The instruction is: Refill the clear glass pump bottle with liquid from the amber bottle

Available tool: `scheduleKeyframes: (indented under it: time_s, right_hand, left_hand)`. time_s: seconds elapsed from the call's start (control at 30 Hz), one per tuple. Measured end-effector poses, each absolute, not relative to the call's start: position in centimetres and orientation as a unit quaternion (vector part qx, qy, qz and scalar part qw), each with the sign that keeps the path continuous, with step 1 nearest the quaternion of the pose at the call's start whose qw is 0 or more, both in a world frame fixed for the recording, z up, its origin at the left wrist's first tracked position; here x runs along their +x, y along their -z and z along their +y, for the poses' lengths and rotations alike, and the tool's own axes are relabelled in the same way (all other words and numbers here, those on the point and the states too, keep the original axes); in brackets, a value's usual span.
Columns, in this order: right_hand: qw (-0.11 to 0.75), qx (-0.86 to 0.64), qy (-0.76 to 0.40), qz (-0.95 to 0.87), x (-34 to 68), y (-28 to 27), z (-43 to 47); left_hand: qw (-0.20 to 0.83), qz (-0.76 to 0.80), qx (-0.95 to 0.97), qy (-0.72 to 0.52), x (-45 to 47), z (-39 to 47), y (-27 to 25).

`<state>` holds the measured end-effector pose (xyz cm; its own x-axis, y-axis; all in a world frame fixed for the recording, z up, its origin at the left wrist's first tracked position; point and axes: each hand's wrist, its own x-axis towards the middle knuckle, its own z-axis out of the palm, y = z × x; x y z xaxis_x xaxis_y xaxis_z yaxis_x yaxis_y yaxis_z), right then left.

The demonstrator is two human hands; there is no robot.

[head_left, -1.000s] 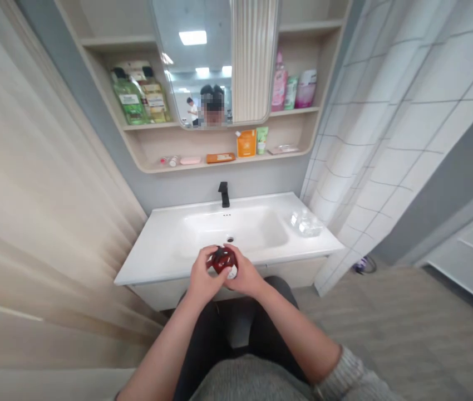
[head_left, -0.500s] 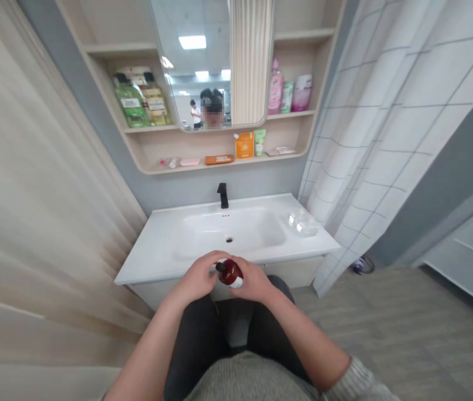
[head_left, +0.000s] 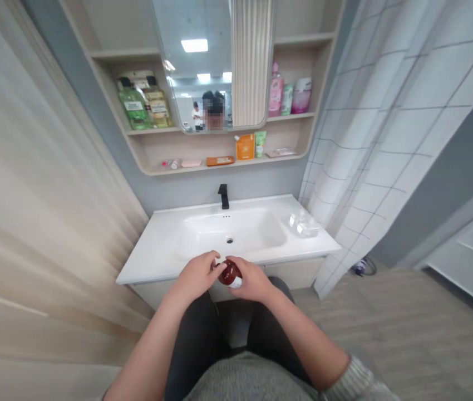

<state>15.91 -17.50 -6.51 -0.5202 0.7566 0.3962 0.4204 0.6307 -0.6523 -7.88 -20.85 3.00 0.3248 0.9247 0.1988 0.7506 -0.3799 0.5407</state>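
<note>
A small dark red bottle (head_left: 231,273) sits between both hands, just in front of the near edge of the white sink counter (head_left: 157,262) and above the person's dark-trousered lap. The right hand (head_left: 250,279) is wrapped around the bottle's body from below and the side, gripping it; the left hand (head_left: 197,274) is closed over its top end, fingertips pinched on the neck, so the cap itself is hidden. Nothing lies between the hands and the basin (head_left: 236,231), which holds no objects, only its drain (head_left: 230,240). One black tap (head_left: 223,196) stands at the back rim. One clear container (head_left: 303,224) rests on the right side of the counter, near the checked white shower curtain (head_left: 382,128); its contents cannot be told. Above, a mirror (head_left: 211,61) hangs in front of open shelving. The left shelf holds two bottles, one green (head_left: 131,106) and one yellowish (head_left: 156,104); the right shelf holds three, in pink and green (head_left: 287,94). The bottom shelf carries an orange pouch (head_left: 244,146), a green tube (head_left: 260,142), a flat orange box (head_left: 220,160) and a few small items too blurred to name.
</note>
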Motion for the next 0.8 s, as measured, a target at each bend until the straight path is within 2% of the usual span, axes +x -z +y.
scheduleKeyframes:
  time_s: [0.07, 0.17, 0.3, 0.47, 0.53, 0.7, 0.8]
  right_hand:
    - [0.338, -0.355, -0.252, -0.834, 16.0, 6.6, -17.4]
    - [0.352, -0.355, -0.262, -0.825, 16.2, 6.5, -17.2]
    - [0.345, -0.348, -0.250, -0.835, 16.1, 6.0, -17.3]
    - [0.354, -0.342, -0.290, -0.821, 15.3, 5.7, -17.6]
    - [0.363, -0.331, -0.312, -0.813, 15.4, 5.7, -17.5]
    - [0.334, -0.252, -0.383, -0.824, 15.9, 5.9, -16.3]
    - [0.343, -0.255, -0.390, -0.815, 15.7, 6.6, -15.5]
  left_hand:
    - [0.187, 0.522, 0.802, -0.222, -8.0, -20.7, -3.0]
    - [0.187, 0.480, 0.818, -0.257, -8.4, -20.7, -2.9]
    - [0.181, 0.517, 0.804, -0.229, -8.3, -20.8, -2.9]
    - [0.079, 0.599, 0.787, -0.123, -7.3, -21.0, -2.7]
    - [0.068, 0.597, 0.792, -0.106, -7.4, -21.0, -2.6]
    - [0.087, 0.549, 0.824, -0.112, -8.0, -21.0, -1.8]
    - [0.098, 0.567, 0.805, -0.143, -8.3, -20.5, -1.2]
